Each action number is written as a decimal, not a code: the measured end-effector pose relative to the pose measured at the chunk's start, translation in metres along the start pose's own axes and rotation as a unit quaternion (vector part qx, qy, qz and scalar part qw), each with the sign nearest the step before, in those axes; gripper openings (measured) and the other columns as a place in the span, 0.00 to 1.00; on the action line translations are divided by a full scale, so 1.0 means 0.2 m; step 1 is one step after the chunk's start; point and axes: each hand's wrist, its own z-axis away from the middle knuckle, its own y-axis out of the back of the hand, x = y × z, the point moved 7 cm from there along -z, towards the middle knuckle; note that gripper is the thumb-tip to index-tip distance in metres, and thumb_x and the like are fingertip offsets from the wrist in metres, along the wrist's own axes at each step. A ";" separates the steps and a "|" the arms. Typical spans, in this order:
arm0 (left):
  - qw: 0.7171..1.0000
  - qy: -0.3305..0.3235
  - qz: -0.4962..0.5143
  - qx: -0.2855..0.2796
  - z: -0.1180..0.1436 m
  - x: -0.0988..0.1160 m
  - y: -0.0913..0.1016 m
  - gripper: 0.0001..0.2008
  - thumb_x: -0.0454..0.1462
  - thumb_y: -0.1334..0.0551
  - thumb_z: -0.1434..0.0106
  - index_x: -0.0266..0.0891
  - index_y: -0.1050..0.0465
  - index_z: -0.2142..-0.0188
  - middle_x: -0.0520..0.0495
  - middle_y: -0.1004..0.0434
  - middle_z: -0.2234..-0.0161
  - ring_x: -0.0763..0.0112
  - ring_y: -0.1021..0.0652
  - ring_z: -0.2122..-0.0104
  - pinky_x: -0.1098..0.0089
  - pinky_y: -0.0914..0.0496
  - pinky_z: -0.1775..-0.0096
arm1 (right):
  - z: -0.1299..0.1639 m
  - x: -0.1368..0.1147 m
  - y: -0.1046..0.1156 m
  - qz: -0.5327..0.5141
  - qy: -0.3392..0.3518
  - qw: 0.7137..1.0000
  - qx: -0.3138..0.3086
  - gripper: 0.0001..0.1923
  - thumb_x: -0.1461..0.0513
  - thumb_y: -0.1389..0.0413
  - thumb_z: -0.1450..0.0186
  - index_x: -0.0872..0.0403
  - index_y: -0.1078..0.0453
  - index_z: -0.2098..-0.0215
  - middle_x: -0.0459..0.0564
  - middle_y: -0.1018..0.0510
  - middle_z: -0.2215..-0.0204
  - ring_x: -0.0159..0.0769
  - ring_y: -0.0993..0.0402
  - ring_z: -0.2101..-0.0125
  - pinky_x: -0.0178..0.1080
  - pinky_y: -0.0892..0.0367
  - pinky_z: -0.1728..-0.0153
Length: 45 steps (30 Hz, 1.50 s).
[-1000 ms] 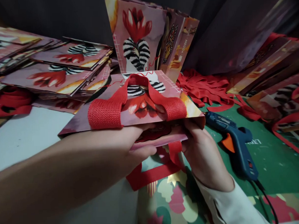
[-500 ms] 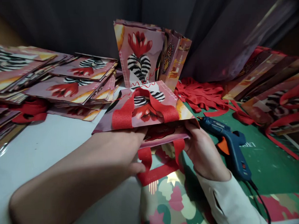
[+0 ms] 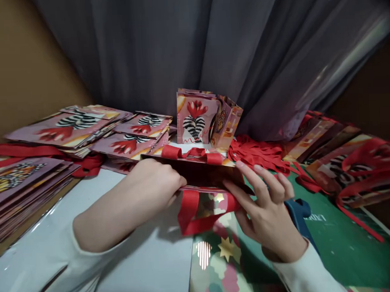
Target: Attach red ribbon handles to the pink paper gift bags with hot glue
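Observation:
A small pink paper gift bag (image 3: 233, 175) lies between my hands, its mouth facing me and its dark inside showing. One red ribbon handle (image 3: 192, 154) stands on the far edge; another red ribbon handle (image 3: 189, 211) hangs from the near edge. My left hand (image 3: 156, 180) is closed at the bag's left side, its fingertips partly hidden by the mouth. My right hand (image 3: 269, 209) has its fingers spread at the bag's right side, with one fingertip at the near edge. Behind that hand, a blue glue gun (image 3: 298, 214) is partly covered.
Flat printed bags (image 3: 74, 129) are stacked at the left, with more piled nearer (image 3: 32, 192). Upright bags (image 3: 197, 120) stand behind the work. Loose red ribbons (image 3: 258, 154) lie at right-centre on a green surface (image 3: 344, 238). Bags with handles (image 3: 347, 165) stand far right, before a grey curtain (image 3: 159, 57).
The bag has tipped so that its mouth opens toward me. My left hand has moved to its left edge, and my right hand's fingers have spread. The view has tilted up.

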 end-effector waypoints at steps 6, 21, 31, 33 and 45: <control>1.000 -0.023 -0.002 0.010 -0.02 0.06 0.06 0.09 0.31 0.42 0.41 0.41 0.24 0.73 0.48 0.20 0.73 0.67 0.23 0.74 0.68 0.38 0.71 | -0.07 0.02 -0.03 0.120 -0.040 0.990 0.060 0.07 0.61 0.46 0.33 0.49 0.26 0.64 0.52 0.34 0.39 0.46 0.45 0.40 0.50 0.55 0.41; 0.986 -0.079 -0.059 0.135 -0.03 0.17 0.03 0.09 0.25 0.43 0.38 0.37 0.29 0.62 0.51 0.22 0.73 0.68 0.23 0.76 0.70 0.40 0.76 | -0.18 -0.01 -0.12 0.003 0.033 0.999 -0.031 0.15 0.70 0.56 0.30 0.54 0.29 0.64 0.44 0.30 0.75 0.34 0.39 0.70 0.42 0.50 0.48; 0.971 -0.117 -0.054 0.199 -0.03 0.15 0.02 0.08 0.28 0.45 0.34 0.37 0.29 0.60 0.51 0.25 0.74 0.70 0.24 0.75 0.71 0.39 0.75 | -0.18 0.01 -0.13 -0.079 0.008 0.995 -0.057 0.14 0.70 0.49 0.35 0.53 0.30 0.53 0.47 0.22 0.63 0.36 0.31 0.62 0.46 0.54 0.42; 0.969 -0.118 -0.075 0.205 -0.03 0.18 0.00 0.07 0.28 0.44 0.35 0.37 0.30 0.60 0.51 0.25 0.74 0.69 0.25 0.75 0.70 0.41 0.75 | -0.17 0.00 -0.15 -0.095 0.007 0.995 -0.041 0.16 0.68 0.48 0.34 0.52 0.31 0.50 0.47 0.21 0.62 0.35 0.31 0.61 0.46 0.55 0.41; 0.996 -0.003 -0.074 0.050 0.03 0.18 -0.06 0.10 0.24 0.39 0.42 0.40 0.26 0.66 0.50 0.24 0.68 0.66 0.25 0.71 0.68 0.37 0.72 | -0.03 -0.08 -0.13 -0.024 0.017 0.999 -0.028 0.14 0.68 0.56 0.29 0.55 0.29 0.57 0.47 0.24 0.69 0.36 0.34 0.67 0.47 0.49 0.48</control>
